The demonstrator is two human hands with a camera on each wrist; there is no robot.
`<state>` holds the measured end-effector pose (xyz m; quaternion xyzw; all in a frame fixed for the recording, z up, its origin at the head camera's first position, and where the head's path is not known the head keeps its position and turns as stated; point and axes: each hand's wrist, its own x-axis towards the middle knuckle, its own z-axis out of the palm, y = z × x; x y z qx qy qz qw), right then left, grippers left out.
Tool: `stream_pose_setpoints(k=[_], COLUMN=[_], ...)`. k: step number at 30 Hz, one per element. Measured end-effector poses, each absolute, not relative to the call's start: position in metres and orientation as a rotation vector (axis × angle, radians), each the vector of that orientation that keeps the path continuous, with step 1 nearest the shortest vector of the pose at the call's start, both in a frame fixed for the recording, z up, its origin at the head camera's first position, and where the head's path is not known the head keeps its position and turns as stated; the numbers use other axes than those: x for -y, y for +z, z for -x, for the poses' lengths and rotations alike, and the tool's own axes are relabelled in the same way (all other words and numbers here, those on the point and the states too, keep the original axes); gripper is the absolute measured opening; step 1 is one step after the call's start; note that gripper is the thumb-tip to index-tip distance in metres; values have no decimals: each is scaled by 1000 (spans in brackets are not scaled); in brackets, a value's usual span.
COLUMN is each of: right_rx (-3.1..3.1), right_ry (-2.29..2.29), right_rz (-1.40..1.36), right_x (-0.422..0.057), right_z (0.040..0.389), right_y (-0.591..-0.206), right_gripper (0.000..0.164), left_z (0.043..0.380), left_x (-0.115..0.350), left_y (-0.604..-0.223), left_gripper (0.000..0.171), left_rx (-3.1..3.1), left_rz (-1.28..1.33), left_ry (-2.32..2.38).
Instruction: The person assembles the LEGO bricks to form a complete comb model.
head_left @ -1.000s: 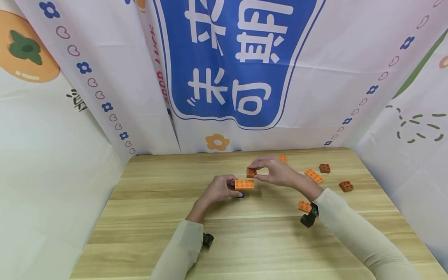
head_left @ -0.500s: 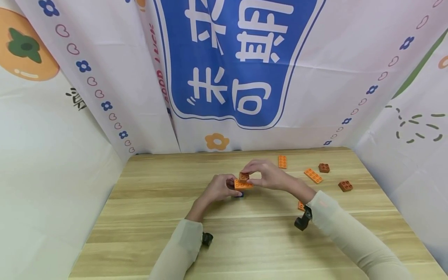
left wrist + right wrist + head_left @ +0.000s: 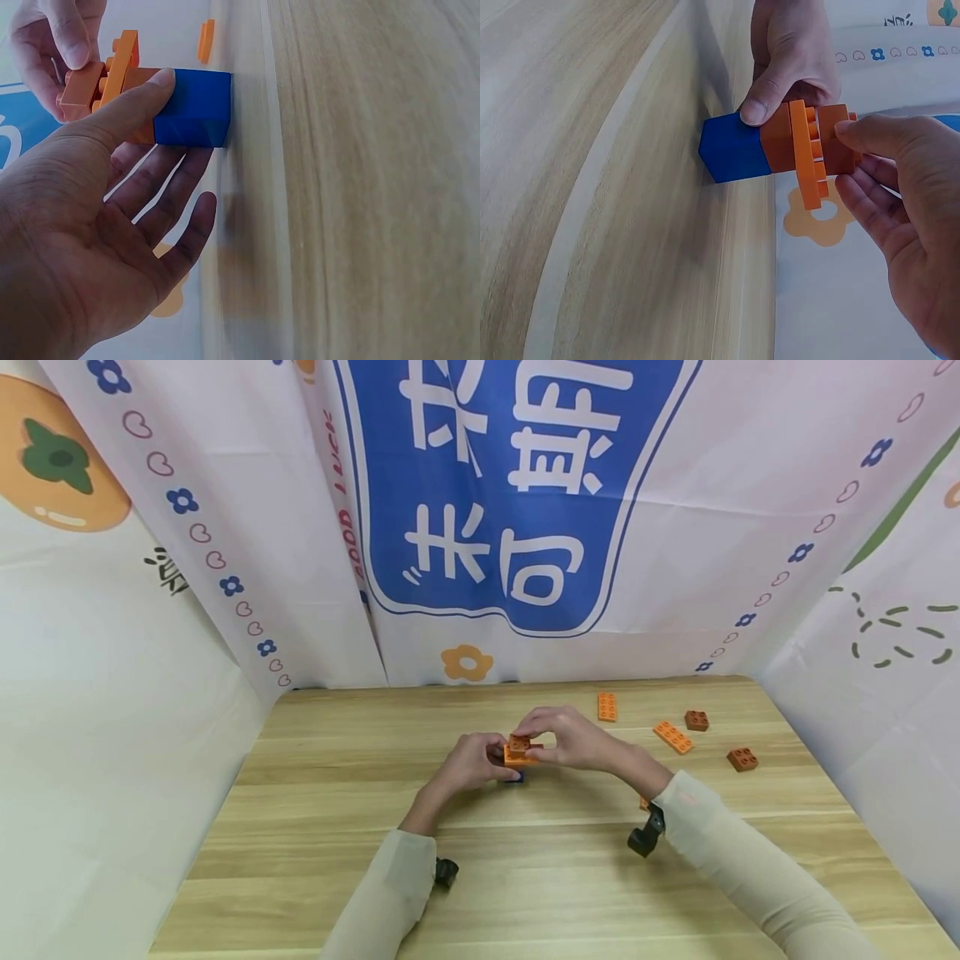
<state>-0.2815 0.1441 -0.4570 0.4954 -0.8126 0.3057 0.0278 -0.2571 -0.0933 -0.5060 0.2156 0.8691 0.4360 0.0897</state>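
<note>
My left hand (image 3: pixel 468 764) grips a small stack of toy building bricks at the centre back of the table. The stack has a blue block (image 3: pixel 733 146) at the bottom, a brown brick (image 3: pixel 778 135) above it and a thin orange plate (image 3: pixel 804 150) on top. Left thumb and fingers hold it around the blue and brown bricks. Over the plate, my right hand (image 3: pixel 566 739) pinches another brown brick (image 3: pixel 834 139) between thumb and fingers. That brick sits right at the plate's studs, which still show below it in the right wrist view.
On the wooden table (image 3: pixel 337 860), to the right, lie two orange plates, a far one (image 3: pixel 607 707) and a nearer one (image 3: pixel 673 737). Beside them are two loose brown bricks, one behind (image 3: pixel 697 720) and one in front (image 3: pixel 742 759). My right wrist mostly hides another orange piece (image 3: pixel 643 803). Printed cloth (image 3: pixel 675 585) hangs behind.
My right hand has moved left, bringing its brown brick from beside the stack to just over the orange plate. The left hand has held the stack in place.
</note>
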Motion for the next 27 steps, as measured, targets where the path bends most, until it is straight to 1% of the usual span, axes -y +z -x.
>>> stream_pose_setpoints(k=[13,27], right_rx=[2492,2554], right_ry=[966,968], right_rz=[-1562,-1545], right_x=[-139,-138], right_z=[282,281], right_y=[-461,-455], right_gripper=[25,23], left_z=[257,257], left_x=[93,93], left_y=[-507,-507], left_gripper=[24,25], left_rx=[-2603,-2610], left_rz=[-640,-650], left_ry=[1275,1261])
